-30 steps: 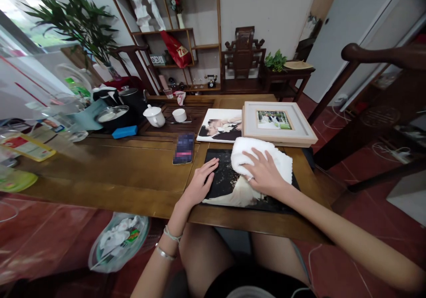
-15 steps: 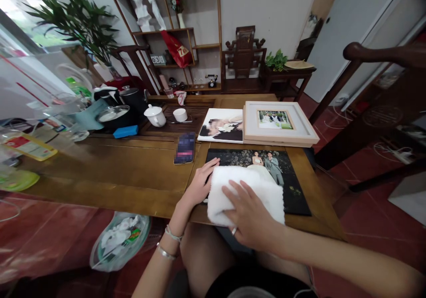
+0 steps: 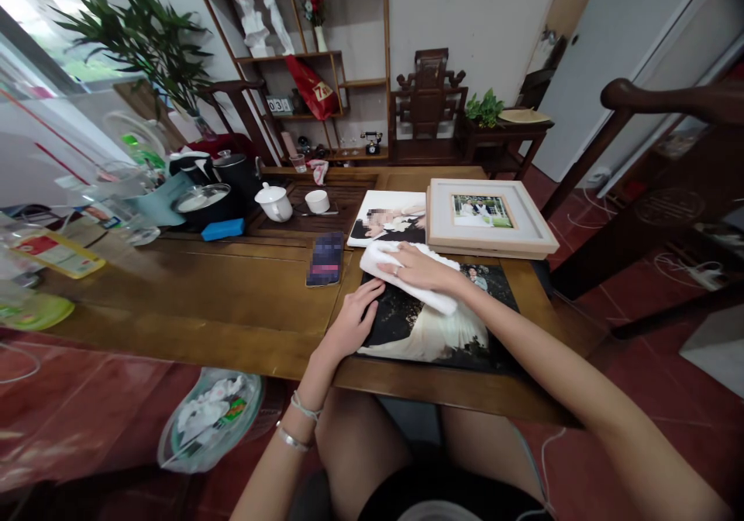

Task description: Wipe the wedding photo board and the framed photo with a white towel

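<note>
A large dark photo print [image 3: 395,327] of a couple, the dress showing pale, lies flat near the table's front edge. My right hand [image 3: 421,267] presses a folded white towel [image 3: 442,301] onto its upper part, with the fingers over the cloth; a ring shows on one finger. The towel hides part of the couple. My left hand [image 3: 356,315] rests on the print's left edge, fingers stretched out and holding nothing. Just beyond the towel are a white-bordered photo panel [image 3: 389,230] and a light wooden picture frame [image 3: 494,246]. A phone [image 3: 325,259] lies to the left of the print.
On the wooden table [image 3: 261,296] stand a lidded white cup [image 3: 273,202], a small white bowl [image 3: 317,201], a blue sponge [image 3: 222,229] and a dark pot [image 3: 203,201]. A lined waste bin [image 3: 212,420] is on the floor. A dark chair [image 3: 645,156] stands at right.
My right hand has moved the towel away from me to the print's far edge, uncovering its lower part with the pale dress. My left hand has stayed in place.
</note>
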`<state>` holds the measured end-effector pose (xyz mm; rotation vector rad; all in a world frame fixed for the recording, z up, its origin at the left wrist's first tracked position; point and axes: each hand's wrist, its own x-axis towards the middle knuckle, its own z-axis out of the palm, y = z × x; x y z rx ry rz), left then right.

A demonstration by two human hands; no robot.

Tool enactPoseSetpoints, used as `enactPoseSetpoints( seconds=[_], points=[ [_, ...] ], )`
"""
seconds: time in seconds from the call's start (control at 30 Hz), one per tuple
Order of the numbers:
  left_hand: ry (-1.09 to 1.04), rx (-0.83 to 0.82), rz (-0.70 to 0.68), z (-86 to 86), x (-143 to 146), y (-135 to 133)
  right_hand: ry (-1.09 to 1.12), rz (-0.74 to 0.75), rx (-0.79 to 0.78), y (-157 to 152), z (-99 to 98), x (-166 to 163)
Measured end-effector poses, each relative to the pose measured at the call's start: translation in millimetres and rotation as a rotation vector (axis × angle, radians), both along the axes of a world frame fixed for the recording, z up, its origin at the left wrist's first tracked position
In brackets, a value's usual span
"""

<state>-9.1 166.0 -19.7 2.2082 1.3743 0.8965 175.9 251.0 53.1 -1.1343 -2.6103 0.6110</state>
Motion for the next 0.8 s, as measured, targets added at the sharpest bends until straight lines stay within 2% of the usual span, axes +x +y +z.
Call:
enactPoseSetpoints(
  seconds=[0.1,0.17,0.3,0.4,0.5,0.63,0.8],
  points=[
    [-0.004,0.008,0.007,-0.6,-0.3,0.3,-0.005,0.04,-0.004,7.3,3.5,-10.7],
    [-0.005,0.006,0.011,0.0,-0.2,0.2,-0.008,0.062,0.0,2.9,3.8,-6.3],
    [-0.026,0.004,-0.024,4.1,0.8,-0.6,-0.015,0.01,0.067,-17.2,-2.6,31.2],
    [-0.042,0.01,-0.046,5.9,1.4,-0.8,-0.036,-0.064,0.193,-29.0,-13.0,67.8],
    [-0.047,0.019,-0.042,4.9,1.6,-0.7,-0.062,-0.116,0.334,-40.3,-23.9,87.4],
    [-0.047,0.012,-0.04,4.8,1.8,-0.8,-0.093,-0.057,0.403,-77.3,-30.3,74.1],
    [-0.015,-0.025,-0.047,9.8,1.9,-1.1,-0.1,0.204,0.295,-136.9,-24.3,43.7]
  ],
)
